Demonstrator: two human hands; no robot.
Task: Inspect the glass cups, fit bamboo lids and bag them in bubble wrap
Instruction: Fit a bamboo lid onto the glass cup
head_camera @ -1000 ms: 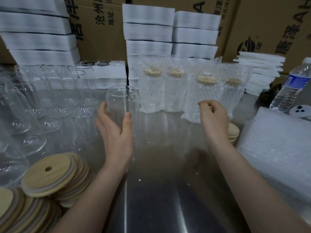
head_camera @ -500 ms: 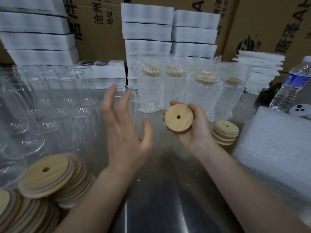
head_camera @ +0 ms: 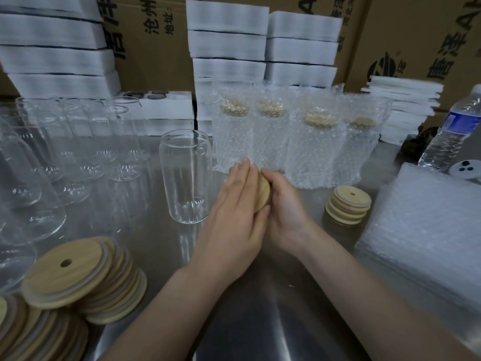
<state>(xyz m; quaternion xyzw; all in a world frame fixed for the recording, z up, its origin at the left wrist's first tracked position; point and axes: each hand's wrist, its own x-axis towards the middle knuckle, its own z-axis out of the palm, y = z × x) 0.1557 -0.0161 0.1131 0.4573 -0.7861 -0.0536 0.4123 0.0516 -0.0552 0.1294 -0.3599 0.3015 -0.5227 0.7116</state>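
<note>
Glass cups (head_camera: 78, 149), loose lot: clear and lidless, crowded on the left of the desk (head_camera: 260, 316), a bare steel top streaked with glare.

Lid stacks (head_camera: 78, 277): bamboo discs with a centre hole, in leaning piles at the near left corner, in front of the loose lot.

Foam slabs (head_camera: 52, 56): white, piled at back left, with two more columns at back centre. A foam tray (head_camera: 169, 110) with round holes sits behind the cups.

Cartons (head_camera: 421, 35): brown card with black printed characters, walling the back of the room.

Single glass cup (head_camera: 185, 175): upright and open-topped on the desk, left of centre, just left of the left hand (head_camera: 234, 207).

Left hand: fingers straight, laid flat against the face of the bamboo lid (head_camera: 263, 196). Grip wide.

Bamboo lid: tilted on edge between both hands, above the desk's centre.

Right hand (head_camera: 286, 207): fingers curled round the lid's rim. Grip holding the lid.

Bagged cups (head_camera: 273, 142): four, lidded, each in bubble wrap, standing in a row behind the hands.

Small lid stack (head_camera: 347, 205): right of the hands, on the desk.

Bubble-wrap bags (head_camera: 421, 230): flat pile at the right edge.

White sheets (head_camera: 403, 108): thin, stacked at back right.

Water bottle (head_camera: 453, 134): blue label, far right.
</note>
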